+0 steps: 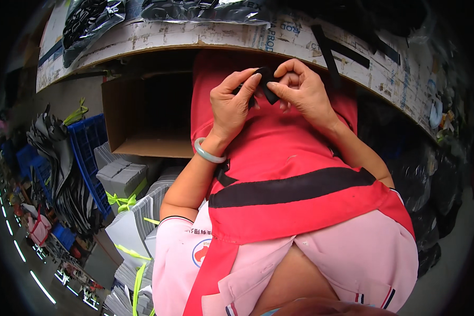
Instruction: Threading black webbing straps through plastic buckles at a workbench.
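Observation:
A short black strip (pixel 269 90), apparently of fabric or webbing, is pinched between my two hands above my red-aproned lap. My left hand (pixel 229 101) grips its left part between thumb and forefinger. On the other side, my right hand (pixel 305 94) holds it with thumb and curled fingers. Part of the strip is hidden behind the fingers, so its full shape does not show. Just beyond my hands is the edge of the worktable (pixel 195 36). Longer black strips (pixel 347 53) lie on it at the right, one hanging over the edge.
Clear plastic bags of black parts (pixel 92 26) lie on the table's far left. Under the table, an open cardboard box (pixel 152 148) stands left of my lap. Beside me are grey sheet stacks (pixel 122 178) tied with yellow-green strips, and a blue crate (pixel 89 155).

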Demonstrator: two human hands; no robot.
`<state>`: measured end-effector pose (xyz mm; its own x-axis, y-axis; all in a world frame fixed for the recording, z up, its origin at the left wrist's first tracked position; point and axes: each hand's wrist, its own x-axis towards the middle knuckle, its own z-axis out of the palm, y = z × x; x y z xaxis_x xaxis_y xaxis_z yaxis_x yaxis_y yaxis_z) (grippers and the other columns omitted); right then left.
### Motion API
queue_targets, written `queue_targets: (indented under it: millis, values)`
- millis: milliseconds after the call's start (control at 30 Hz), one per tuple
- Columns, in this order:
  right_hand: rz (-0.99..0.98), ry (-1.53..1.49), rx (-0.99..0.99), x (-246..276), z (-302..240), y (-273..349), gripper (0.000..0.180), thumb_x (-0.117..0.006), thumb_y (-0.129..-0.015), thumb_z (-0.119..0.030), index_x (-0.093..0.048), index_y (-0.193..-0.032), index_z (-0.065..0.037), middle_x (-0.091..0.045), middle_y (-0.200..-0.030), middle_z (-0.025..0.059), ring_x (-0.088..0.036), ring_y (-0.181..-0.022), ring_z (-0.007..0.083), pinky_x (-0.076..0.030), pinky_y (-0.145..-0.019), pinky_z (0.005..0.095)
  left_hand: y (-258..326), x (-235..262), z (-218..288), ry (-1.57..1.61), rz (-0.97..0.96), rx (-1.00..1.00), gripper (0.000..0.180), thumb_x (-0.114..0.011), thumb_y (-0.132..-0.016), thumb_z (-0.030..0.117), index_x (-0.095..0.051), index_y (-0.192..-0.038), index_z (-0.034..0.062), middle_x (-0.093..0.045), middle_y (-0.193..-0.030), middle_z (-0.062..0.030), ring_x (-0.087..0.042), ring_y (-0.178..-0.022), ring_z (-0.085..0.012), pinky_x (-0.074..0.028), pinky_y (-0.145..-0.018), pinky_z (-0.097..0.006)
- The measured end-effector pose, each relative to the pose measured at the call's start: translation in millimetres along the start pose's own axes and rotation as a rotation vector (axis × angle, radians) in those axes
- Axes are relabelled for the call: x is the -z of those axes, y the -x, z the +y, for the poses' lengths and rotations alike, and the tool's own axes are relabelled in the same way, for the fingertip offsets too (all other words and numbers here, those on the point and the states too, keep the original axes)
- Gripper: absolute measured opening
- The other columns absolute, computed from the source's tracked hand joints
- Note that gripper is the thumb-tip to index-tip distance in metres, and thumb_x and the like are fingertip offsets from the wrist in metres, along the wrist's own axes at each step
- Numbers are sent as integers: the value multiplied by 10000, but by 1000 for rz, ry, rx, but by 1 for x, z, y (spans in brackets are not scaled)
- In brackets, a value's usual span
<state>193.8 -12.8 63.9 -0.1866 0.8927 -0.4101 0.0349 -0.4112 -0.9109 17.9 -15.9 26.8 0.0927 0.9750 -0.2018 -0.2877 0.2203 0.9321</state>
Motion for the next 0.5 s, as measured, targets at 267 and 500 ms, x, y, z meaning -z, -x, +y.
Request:
queue_targets:
  millis: [267, 500]
  values:
    - [-111, -287, -117, -1, -6, -3, 233, -606, -962, -183, -568, -1085, 11, -625, -779, 59, -619, -578, 98, -502, -494, 203, 1, 9, -5, -91, -107, -260, 174, -648, -879, -32, -714, -1027, 29, -613, -915, -34, -567, -713, -80, -455, -564, -202]
    - [-241, -89, -162, 14, -8, -3, 217, -671, -920, -237, -673, -951, -22, -638, -760, 15, -608, -647, 64, -489, -571, 191, 16, 16, 8, -273, -225, -320, 194, -666, -834, -72, -722, -987, 32, -576, -960, -41, -569, -761, -109, -465, -634, -223]
